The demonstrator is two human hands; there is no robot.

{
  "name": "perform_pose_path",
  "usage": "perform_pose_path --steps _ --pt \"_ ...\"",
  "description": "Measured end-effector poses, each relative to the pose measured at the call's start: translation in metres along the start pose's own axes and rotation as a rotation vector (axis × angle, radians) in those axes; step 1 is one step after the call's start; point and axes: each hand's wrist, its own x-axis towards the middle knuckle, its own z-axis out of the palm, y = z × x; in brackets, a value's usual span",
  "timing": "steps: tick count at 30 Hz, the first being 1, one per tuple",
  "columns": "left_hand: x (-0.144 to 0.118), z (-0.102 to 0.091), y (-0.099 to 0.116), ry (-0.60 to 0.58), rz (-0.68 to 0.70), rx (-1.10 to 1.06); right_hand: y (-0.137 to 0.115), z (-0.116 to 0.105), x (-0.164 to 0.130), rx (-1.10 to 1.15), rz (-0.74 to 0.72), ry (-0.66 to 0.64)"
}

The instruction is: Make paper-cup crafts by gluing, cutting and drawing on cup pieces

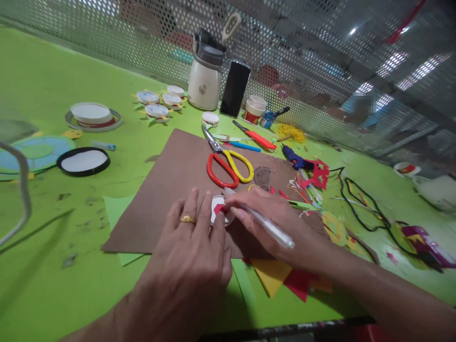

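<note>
A small white paper disc (pixel 214 221) with a red paper piece (pixel 218 208) on it lies on the brown board (pixel 156 190). My left hand (pixel 194 242), wearing a gold ring, rests with outstretched fingers on the disc and board, the index fingertip on the red piece. Between the fingers of my right hand (pixel 263 213) is a clear pen (pixel 274 232), its tip end by the disc's upper edge. The hands hide part of the disc. Just beyond them lie scissors (pixel 223 159) with one red and one yellow handle, blades apart.
Behind the board stand a white bottle (pixel 204 80), a phone (pixel 235 88) and a red-white jar (pixel 254 109). A red cutter (pixel 260 139) and glue gun (pixel 295 156) lie right. Paper turtles (pixel 156 111) and a black-rimmed disc (pixel 83 161) lie left. Coloured paper (pixel 270 275) pokes out below.
</note>
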Motion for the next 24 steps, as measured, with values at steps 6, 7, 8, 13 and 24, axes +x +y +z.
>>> perform_pose_path --steps 6,7,8,13,24 --pt "-0.003 0.002 0.004 -0.01 -0.044 -0.001 0.0 -0.001 -0.002 0.048 0.019 -0.004" --pt "-0.004 0.002 0.005 -0.007 -0.05 0.003 0.0 -0.001 -0.002 0.049 0.018 -0.002" --pt "-0.004 0.002 0.006 -0.007 -0.057 0.007 0.0 -0.001 -0.002 0.051 0.017 -0.001" --pt "-0.005 0.006 0.008 0.033 -0.088 0.032 0.001 -0.002 -0.001 0.071 0.01 -0.003" --pt "-0.003 0.003 0.006 -0.033 -0.087 0.064 -0.01 -0.019 0.011 0.355 0.139 0.166"
